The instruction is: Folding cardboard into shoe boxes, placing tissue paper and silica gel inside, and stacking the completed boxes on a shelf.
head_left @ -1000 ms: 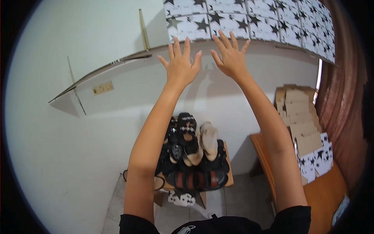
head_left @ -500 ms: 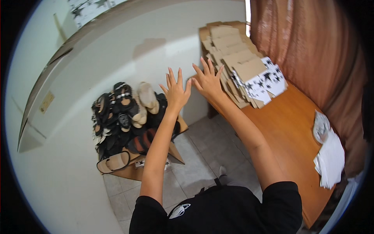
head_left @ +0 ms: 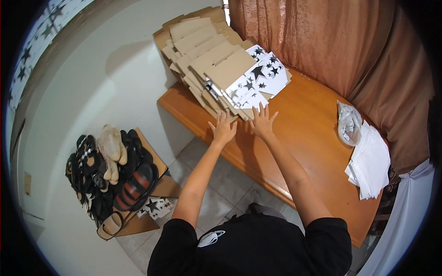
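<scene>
Both arms reach forward over the near edge of a wooden table [head_left: 304, 124]. My left hand [head_left: 224, 131] has its fingers spread, close to the near edge of a stack of flattened cardboard boxes [head_left: 212, 53]. Beside it, my right hand [head_left: 264, 124] is also spread, its fingertips by the white, star-printed part [head_left: 258, 80] of the stack. Whether the fingertips touch the cardboard, I cannot tell. Neither hand holds anything.
At the lower left, a pile of shoes and sandals [head_left: 110, 168] sits on an open cardboard box [head_left: 165, 186]. A clear plastic bag [head_left: 349, 124] and white paper sheets [head_left: 368, 161] lie at the table's right end. Brown curtains [head_left: 322, 41] hang behind the table.
My view has turned right, so the table and stack sit farther left and more central. My hands have moved from in front of the wall to the stack's near edge.
</scene>
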The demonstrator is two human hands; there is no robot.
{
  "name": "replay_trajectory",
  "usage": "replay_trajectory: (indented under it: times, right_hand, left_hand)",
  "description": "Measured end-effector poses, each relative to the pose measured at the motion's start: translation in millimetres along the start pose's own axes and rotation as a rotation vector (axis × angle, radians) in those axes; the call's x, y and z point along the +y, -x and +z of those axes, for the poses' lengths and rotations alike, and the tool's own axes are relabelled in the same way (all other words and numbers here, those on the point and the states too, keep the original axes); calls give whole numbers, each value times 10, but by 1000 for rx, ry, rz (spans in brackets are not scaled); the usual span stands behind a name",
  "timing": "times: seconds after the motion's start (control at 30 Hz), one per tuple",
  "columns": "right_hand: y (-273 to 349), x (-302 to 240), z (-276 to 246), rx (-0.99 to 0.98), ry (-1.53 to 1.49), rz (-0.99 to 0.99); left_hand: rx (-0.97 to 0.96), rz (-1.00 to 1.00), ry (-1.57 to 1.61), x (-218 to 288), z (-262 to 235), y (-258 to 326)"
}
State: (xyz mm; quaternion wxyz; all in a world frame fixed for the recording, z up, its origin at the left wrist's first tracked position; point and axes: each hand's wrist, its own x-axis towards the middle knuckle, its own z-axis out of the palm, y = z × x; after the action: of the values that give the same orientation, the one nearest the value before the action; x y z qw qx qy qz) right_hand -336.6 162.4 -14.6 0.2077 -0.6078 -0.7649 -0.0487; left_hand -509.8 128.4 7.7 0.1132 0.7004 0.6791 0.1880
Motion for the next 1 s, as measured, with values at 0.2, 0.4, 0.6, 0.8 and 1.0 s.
replay_trajectory:
  times: [0.2,0.4,0.6,0.8,1.0]
  right_hand:
    - [-261,383,490,-232,-58,25]
    - [-368,443,598,-315,-162,-21]
    - [-417,752,552,-217,-287,107]
    - [122,1185,625,-214,-284,306]
    - [1020,1376,205,-287,-23,422]
  left_hand:
    - [-15,17,-44,57,562,-961]
    - [119,-8,-75,-75,647,-1745]
    - [143,-43,-7,361,922,-1574]
    - [-158,251,21,995,1471,-635]
    - [-278,475,97,1347,1423,-4]
